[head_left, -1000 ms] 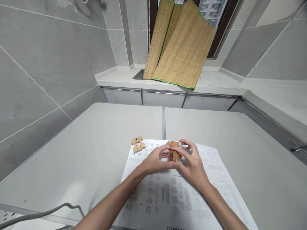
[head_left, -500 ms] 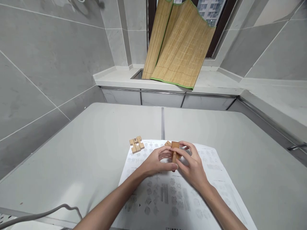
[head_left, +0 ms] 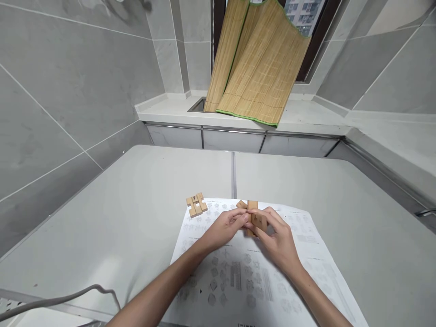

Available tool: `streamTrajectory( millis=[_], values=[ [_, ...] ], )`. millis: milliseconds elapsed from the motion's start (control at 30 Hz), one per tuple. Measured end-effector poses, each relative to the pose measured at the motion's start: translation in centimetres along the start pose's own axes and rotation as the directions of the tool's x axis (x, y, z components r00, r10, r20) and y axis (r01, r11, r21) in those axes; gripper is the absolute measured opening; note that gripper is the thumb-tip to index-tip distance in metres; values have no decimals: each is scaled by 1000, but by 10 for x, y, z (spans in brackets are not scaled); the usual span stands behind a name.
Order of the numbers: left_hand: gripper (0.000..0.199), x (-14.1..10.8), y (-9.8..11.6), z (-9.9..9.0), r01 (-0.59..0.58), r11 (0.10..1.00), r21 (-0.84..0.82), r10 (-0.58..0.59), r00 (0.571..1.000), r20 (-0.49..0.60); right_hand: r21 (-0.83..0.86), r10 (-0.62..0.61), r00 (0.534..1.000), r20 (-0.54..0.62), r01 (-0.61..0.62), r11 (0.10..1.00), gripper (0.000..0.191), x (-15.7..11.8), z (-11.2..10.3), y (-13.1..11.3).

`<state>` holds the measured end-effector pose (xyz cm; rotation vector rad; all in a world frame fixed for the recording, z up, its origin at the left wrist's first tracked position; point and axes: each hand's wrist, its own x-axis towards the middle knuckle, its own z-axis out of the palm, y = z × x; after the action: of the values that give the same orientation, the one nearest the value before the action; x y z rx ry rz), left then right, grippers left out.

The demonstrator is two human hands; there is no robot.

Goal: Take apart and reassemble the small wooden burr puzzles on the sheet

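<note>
Over the printed sheet (head_left: 221, 254), my left hand (head_left: 223, 229) and my right hand (head_left: 279, 234) meet around a small assembly of wooden puzzle pieces (head_left: 252, 205). My left thumb and fingers pinch its left side. On the right, my right hand grips a piece with dark marks (head_left: 259, 221) on its face. Fingers cover part of the assembly, so how the pieces join cannot be seen. Just behind my left fingertips is another small wooden piece (head_left: 241, 204). Left of the hands, several notched wooden pieces (head_left: 196, 205) lie together as a flat frame, one marked with a number.
The sheet carries small printed diagrams and lies on a white table (head_left: 163, 181) with a seam (head_left: 233, 175) down its middle. A grey cable (head_left: 68, 295) crosses the lower left corner. Behind stands a ledge (head_left: 170, 111) with a bamboo mat (head_left: 262, 68).
The wooden assembly has been turned, and a marked face now shows towards me. My left thumb has moved up and in against the fingers. The camera view has shifted slightly.
</note>
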<state>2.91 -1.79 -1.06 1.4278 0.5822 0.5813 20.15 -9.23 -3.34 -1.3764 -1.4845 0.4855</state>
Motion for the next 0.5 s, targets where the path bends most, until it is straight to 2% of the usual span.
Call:
streamTrajectory(
  millis=[500],
  values=[
    [33,-3,6,4,5,991,135,10,994,-110,101,15,1000,15,-17,995,22,-1,-1,1]
  ],
)
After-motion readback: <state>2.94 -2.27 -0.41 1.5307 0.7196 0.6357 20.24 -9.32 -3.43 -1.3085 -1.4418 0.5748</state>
